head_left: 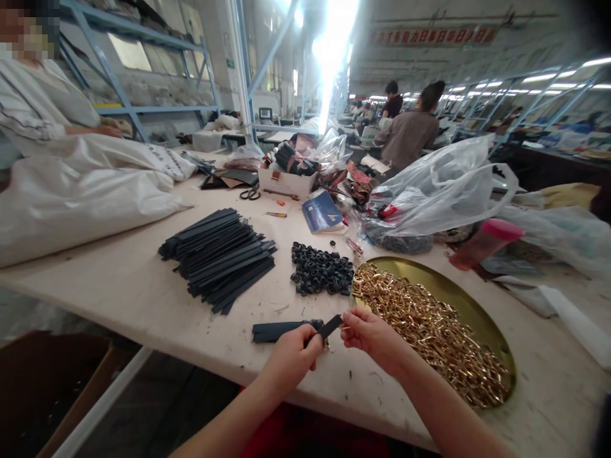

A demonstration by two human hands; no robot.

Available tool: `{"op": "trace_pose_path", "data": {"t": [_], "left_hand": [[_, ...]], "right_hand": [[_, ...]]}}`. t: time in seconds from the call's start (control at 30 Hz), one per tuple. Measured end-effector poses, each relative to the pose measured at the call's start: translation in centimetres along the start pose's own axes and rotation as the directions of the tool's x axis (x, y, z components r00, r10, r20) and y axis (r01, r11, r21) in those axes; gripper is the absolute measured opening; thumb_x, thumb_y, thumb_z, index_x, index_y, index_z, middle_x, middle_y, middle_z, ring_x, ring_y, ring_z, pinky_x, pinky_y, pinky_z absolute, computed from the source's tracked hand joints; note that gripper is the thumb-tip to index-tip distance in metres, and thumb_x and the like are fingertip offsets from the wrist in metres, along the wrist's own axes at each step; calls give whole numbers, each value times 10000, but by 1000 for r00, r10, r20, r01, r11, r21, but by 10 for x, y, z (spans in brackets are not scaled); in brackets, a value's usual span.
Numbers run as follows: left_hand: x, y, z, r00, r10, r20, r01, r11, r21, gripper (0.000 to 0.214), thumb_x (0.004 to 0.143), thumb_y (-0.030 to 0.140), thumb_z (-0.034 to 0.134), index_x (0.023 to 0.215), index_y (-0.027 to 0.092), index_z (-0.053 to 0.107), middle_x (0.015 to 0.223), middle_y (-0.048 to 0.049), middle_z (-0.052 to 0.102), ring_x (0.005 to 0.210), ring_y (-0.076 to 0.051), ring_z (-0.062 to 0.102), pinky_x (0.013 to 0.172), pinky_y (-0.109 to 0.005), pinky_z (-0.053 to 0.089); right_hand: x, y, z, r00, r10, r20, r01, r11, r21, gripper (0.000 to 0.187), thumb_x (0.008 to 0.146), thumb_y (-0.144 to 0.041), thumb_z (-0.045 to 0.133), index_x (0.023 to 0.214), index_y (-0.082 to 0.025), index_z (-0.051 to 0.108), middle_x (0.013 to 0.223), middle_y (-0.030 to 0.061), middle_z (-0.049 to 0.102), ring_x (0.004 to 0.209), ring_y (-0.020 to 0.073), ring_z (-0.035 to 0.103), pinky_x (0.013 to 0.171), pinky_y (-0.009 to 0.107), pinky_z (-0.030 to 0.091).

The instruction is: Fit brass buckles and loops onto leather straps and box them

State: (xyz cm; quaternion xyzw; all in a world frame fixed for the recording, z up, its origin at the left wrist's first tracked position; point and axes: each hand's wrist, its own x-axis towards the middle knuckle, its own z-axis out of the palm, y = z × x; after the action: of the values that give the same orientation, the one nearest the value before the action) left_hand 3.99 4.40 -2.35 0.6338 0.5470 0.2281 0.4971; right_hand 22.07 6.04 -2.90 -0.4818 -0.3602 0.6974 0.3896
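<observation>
My left hand (296, 356) is closed around a black strap (330, 327), whose free end points up and to the right. At that end, my right hand (365, 334) pinches a small gold buckle, mostly hidden by the fingers. Beneath and left of my left hand lies a small stack of black straps (270, 332) on the table. A large pile of loose black strips (222, 257) is farther left. Straight ahead sits a heap of small black loops (322, 270). Beside my right forearm, a round gold tray (477, 308) holds many gold buckles (429, 324).
On the table (143, 292) lie a blue notebook (323, 212), scissors (250, 194), a cutter (275, 214), a pink-lidded bottle (487, 243) and clear plastic bags (443, 184). A white sack (86, 197) covers the left side, with a person (52, 102) behind it.
</observation>
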Motion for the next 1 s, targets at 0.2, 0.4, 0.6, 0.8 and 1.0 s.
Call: {"op": "trace_pose_path", "data": {"t": [0.2,0.4,0.6,0.8,1.0], "left_hand": [[-9,-2,-3,999,-27,47,25,999,42,223,780,289,383,599,177,451,458,53,457,444,-85,428,458,-191,290],[-21,-1,-1,976,25,218,6,990,-138,234,806,386,421,780,165,493,538,63,467,432,-65,366,420,-180,284],[-39,-2,1,970,28,242,41,961,-273,275,818,430,429,770,161,467,516,71,436,392,-47,329,389,-172,259],[-52,-3,3,972,-28,235,104,942,-320,242,800,377,433,773,146,501,599,40,513,390,-41,365,397,-179,270],[-62,-2,7,996,-31,82,40,993,-110,216,788,302,415,636,161,476,538,48,467,457,-79,401,455,-209,277]], "right_hand": [[-3,15,10,1000,17,-12,-14,975,221,241,645,-313,722,762,-167,570,681,-32,577,549,48,522,558,180,450],[-23,38,34,987,-122,-102,135,982,132,271,641,-351,709,796,-168,584,664,-34,575,530,67,483,538,216,406],[-51,48,54,946,-270,-181,258,962,-87,236,719,-391,618,691,-161,576,552,-47,500,530,81,440,541,221,367],[-61,49,62,979,-181,-89,185,982,29,185,777,-351,537,767,-166,548,659,-21,528,582,97,464,588,245,404],[-66,57,62,891,-427,-153,334,847,-413,133,719,-305,590,740,-184,538,653,-17,543,610,128,501,584,250,401]]}}
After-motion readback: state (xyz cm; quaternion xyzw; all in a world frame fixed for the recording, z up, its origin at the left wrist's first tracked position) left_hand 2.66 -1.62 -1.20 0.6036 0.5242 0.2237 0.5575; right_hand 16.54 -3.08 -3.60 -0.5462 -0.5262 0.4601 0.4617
